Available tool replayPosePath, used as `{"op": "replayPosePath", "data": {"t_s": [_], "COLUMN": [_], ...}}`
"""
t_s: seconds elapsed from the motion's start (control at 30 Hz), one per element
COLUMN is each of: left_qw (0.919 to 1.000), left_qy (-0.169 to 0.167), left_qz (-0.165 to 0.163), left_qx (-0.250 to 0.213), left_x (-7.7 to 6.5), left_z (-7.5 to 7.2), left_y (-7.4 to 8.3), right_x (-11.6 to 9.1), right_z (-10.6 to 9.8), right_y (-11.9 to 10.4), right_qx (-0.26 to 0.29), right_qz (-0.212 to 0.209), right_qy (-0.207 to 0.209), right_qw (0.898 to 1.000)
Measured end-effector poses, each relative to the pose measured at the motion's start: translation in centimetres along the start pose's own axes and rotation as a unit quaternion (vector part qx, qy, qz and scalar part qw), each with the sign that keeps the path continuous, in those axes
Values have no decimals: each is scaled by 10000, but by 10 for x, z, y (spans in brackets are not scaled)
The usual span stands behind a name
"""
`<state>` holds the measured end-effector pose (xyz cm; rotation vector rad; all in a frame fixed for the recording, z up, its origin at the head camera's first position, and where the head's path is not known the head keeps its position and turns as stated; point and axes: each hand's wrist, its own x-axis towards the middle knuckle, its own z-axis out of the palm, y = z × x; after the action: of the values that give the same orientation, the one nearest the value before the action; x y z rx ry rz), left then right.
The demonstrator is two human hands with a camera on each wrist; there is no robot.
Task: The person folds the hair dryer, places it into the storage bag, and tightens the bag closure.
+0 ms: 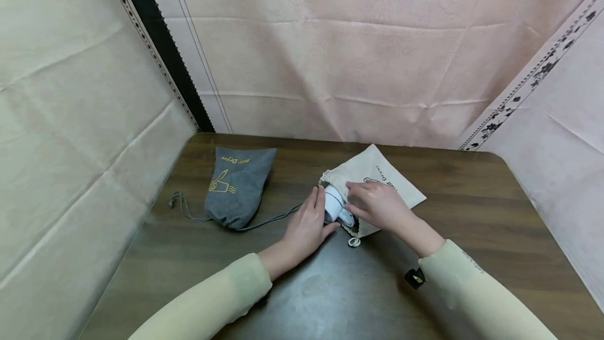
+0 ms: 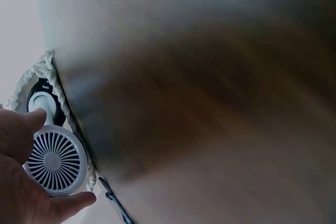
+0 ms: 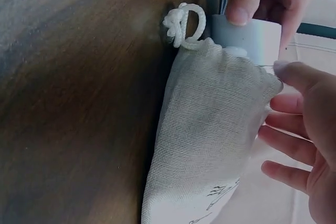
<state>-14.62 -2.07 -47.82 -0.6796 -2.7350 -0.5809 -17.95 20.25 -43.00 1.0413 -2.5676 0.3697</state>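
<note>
A white hair dryer (image 1: pixel 334 201) sits partly inside a cream drawstring bag (image 1: pixel 398 174), its round end out of the mouth. My left hand (image 1: pixel 306 227) grips that end; in the left wrist view, a thumb and finger lie on either side of the slotted grille (image 2: pixel 52 161). At the bag's rim, my right hand (image 1: pixel 379 206) pinches the cloth beside the dryer. The right wrist view shows the right thumb on the rim and the other fingers (image 3: pixel 286 145) spread along the bag's far side. The dryer's inner part is hidden by the cloth.
On the wooden table (image 1: pixel 453 182), a grey drawstring bag (image 1: pixel 240 180) with yellow print lies to the left. Its grey cord (image 1: pixel 271 220) runs to the left hand. A white knotted cord (image 1: pixel 354 242) hangs from the cream bag's mouth. Pale cloth curtains (image 1: pixel 330 56) surround the table.
</note>
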Motion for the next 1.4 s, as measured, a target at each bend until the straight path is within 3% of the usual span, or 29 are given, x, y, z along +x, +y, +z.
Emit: {"op": "replayPosePath", "data": {"t_s": [0.33, 0.6, 0.8, 1.1, 1.4], "left_qw": [9999, 9978, 9950, 9909, 9902], "left_qy": [85, 271, 294, 485, 303], "left_qz": [71, 571, 949, 1252, 1356], "left_qx": [-107, -179, -61, 53, 138], "left_x": [5, 6, 8, 19, 25], "left_z": [-5, -7, -9, -7, 1], "left_y": [-7, -11, -6, 0, 3], "right_x": [4, 4, 6, 8, 3], "right_z": [9, 0, -4, -12, -10], "right_y": [5, 8, 8, 8, 12], "right_qx": [-167, 616, 932, 1209, 1274], "right_qz": [-534, -166, -150, 86, 314], "right_qy": [-32, 96, 413, 640, 532], "right_qw": [9984, 9979, 9947, 9906, 9899]}}
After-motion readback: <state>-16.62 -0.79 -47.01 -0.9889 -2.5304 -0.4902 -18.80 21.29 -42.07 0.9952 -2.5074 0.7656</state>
